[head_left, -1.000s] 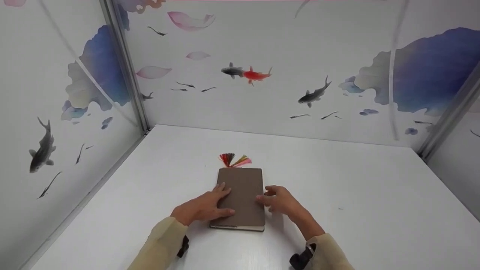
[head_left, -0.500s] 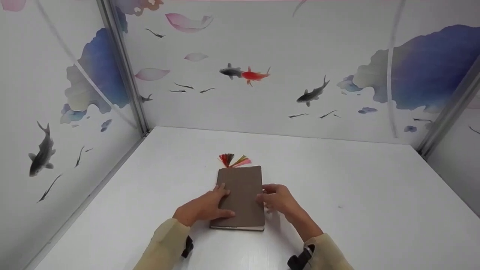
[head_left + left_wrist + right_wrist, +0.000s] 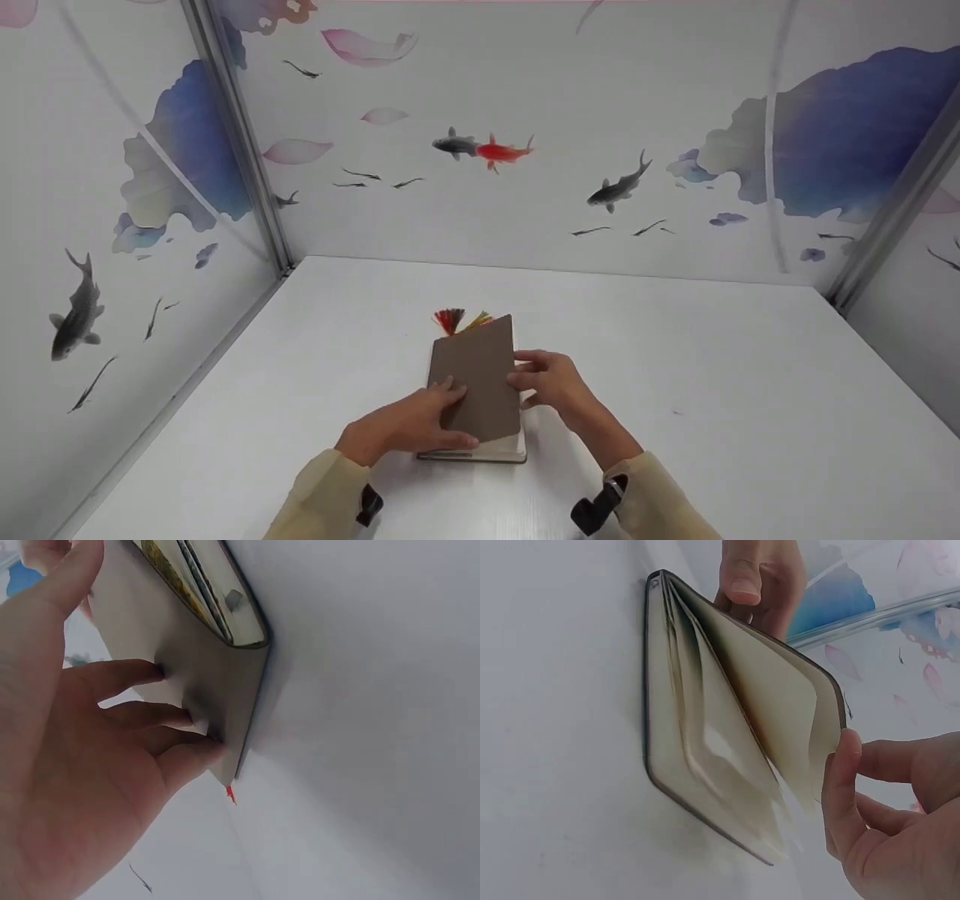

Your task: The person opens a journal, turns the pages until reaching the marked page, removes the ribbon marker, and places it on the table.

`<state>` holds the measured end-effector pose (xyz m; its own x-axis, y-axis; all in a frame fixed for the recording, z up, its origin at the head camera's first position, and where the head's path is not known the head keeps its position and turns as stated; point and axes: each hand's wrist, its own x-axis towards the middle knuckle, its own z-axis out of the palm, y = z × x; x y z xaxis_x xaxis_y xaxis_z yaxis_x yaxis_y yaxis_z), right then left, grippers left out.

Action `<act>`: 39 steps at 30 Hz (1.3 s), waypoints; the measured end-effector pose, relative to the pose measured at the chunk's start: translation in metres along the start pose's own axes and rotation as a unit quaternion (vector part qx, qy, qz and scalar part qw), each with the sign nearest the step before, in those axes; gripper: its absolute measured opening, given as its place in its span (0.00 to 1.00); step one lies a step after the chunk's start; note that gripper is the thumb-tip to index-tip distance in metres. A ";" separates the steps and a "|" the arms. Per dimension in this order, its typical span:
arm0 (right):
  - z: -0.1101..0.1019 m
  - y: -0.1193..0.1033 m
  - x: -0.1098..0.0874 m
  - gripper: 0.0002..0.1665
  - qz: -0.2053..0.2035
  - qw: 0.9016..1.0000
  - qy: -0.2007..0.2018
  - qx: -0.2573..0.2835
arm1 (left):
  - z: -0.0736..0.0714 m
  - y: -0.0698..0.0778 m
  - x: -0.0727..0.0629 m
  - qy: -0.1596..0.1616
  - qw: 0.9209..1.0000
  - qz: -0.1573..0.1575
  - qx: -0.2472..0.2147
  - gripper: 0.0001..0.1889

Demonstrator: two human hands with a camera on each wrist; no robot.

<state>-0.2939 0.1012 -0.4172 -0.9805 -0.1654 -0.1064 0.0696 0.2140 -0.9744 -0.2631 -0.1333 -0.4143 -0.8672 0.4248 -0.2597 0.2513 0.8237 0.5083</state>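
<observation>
A notebook point(image 3: 487, 397) with a brown cover lies on the white table, its right cover edge lifted. Colourful tassels point(image 3: 450, 321) stick out past its top end. My right hand point(image 3: 555, 386) pinches the raised cover edge between thumb and fingers. In the right wrist view, cream pages point(image 3: 727, 720) fan apart under the cover, some rising with it. Over on the left side, my left hand point(image 3: 409, 427) rests on the cover, thumb near the bottom edge. The left wrist view has its fingertips point(image 3: 199, 736) touching the notebook near the spine.
The white table point(image 3: 675, 360) spreads around the notebook. White panels with painted fish point(image 3: 504, 152) and blue shapes enclose it at the back and sides, joined by metal posts point(image 3: 236, 135). A dark wrist camera point(image 3: 598, 510) sits at the right sleeve.
My right hand has taken hold of the cover's right edge and raised it, moving slightly up and left. Pages now show below the cover. My left hand stays on the left side.
</observation>
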 end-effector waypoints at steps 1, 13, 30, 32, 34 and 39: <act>0.000 -0.002 0.000 0.27 -0.004 1.000 -0.003 0.005 | 0.001 0.001 -0.001 -0.002 1.000 0.007 0.001 0.52; 0.007 -0.007 -0.001 0.24 -0.073 0.994 -0.057 0.057 | 0.003 -0.005 -0.012 0.046 0.996 0.077 -0.028 0.48; 0.012 0.008 -0.007 0.20 -0.223 0.962 -0.056 -0.146 | -0.001 -0.020 -0.043 0.174 0.977 0.114 -0.047 0.41; 0.012 0.010 -0.009 0.20 -0.225 0.959 -0.050 -0.167 | 0.000 -0.021 -0.046 0.207 0.970 0.118 -0.038 0.42; 0.011 0.012 -0.010 0.20 -0.226 0.955 -0.049 -0.188 | 0.001 -0.022 -0.049 0.248 0.960 0.125 -0.026 0.44; 0.012 0.013 -0.012 0.22 -0.237 0.940 -0.087 -0.230 | -0.001 -0.025 -0.053 0.379 0.909 0.166 0.046 0.46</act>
<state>-0.2789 0.0940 -0.4309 -0.8332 -0.4936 0.2492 -0.4943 0.4629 -0.7358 -0.2244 -0.1769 -0.4128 -0.7752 0.3041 0.5536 0.5581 0.7402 0.3750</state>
